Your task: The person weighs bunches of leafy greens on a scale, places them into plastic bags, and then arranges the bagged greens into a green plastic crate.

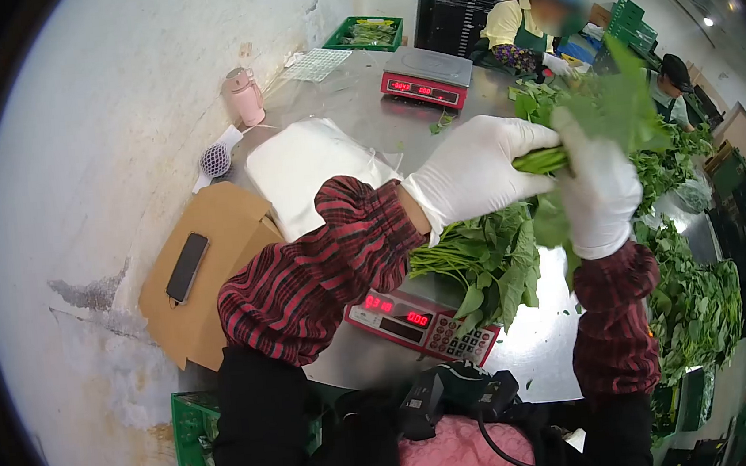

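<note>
In white gloves, both my hands are raised over the near scale with a bunch of leafy greens (542, 161) between them. My left hand (483, 170) pinches the cut stem ends between thumb and fingers. My right hand (600, 191) is closed around the bunch nearer its leaves, which are blurred. Below lies another heap of leafy greens (500, 266), stems toward the left, on the red digital scale (421, 322). That scale's red digits are lit; its plate is mostly hidden under the greens.
White plastic bags (314, 171) are stacked left of my left arm. A phone (187, 267) rests on cardboard (161, 296). Farther back are a pink flask (244, 98), a second scale (424, 82) and a green crate (364, 32). Greens pile (699, 311) along the right; two people work beyond.
</note>
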